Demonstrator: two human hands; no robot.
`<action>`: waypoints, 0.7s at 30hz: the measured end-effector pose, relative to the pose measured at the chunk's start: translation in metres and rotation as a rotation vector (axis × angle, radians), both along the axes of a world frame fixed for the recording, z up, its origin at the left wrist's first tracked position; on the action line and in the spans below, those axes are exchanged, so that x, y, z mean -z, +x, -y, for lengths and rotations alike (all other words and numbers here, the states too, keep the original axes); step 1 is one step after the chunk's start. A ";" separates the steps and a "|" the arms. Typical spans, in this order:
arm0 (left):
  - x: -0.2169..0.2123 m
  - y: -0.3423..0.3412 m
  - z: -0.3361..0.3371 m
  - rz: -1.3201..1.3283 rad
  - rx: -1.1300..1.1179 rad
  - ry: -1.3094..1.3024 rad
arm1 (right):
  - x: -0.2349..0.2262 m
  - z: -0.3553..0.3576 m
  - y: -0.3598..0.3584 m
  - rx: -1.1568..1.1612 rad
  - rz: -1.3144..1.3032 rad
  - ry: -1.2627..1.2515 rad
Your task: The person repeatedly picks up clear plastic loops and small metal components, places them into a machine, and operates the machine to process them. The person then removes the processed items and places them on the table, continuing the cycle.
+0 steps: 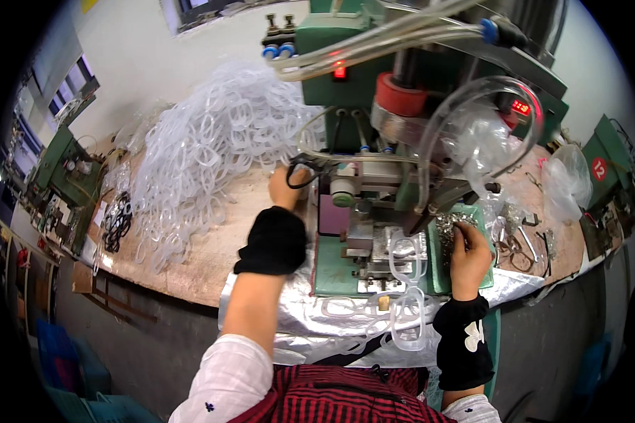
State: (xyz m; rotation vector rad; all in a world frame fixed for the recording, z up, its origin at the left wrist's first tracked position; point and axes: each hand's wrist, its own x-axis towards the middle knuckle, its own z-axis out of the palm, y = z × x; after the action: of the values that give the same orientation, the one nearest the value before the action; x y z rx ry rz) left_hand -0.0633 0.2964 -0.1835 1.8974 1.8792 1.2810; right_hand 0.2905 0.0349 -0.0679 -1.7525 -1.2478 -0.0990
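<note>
My left hand (pixel 285 187) reaches to the left side of the green press (pixel 337 77), next to a black loop (pixel 301 176); its fingers are partly hidden and blurred. My right hand (pixel 470 257) is over a green tray (pixel 441 276) of small shiny metal pieces (pixel 447 233). Thumb and fingertips are pinched together there; whatever is between them is too small to make out. Below the press head, a clear plastic eyeglass frame (pixel 423 262) stands at the metal fixture (pixel 372 268). More clear frames (pixel 421 338) lie in front, on the silver sheet (pixel 296 321).
A large heap of clear eyeglass frames (pixel 219 127) covers the table's left part, with black frames (pixel 118 222) beside it. Plastic bags (pixel 570 173), a wrench (pixel 528 243) and loose bits lie right of the tray. Clear air hoses (pixel 430 134) loop over the press.
</note>
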 end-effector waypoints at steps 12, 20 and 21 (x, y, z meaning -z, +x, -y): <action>-0.136 -0.114 0.115 -0.867 0.108 -0.407 | -0.041 0.045 0.001 -0.184 -0.432 0.018; -0.203 -0.123 0.125 -0.311 0.046 -0.351 | -0.055 0.040 -0.033 -0.253 -0.584 0.002; -0.194 -0.130 0.125 -0.076 0.113 -0.226 | -0.060 0.039 -0.043 -0.313 -0.533 0.086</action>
State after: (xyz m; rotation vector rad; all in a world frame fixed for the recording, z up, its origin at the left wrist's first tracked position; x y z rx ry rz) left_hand -0.1933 0.1711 0.0106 1.9253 1.8345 0.9321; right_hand 0.2475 -0.0037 -0.0081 -1.3642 -1.0799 0.4613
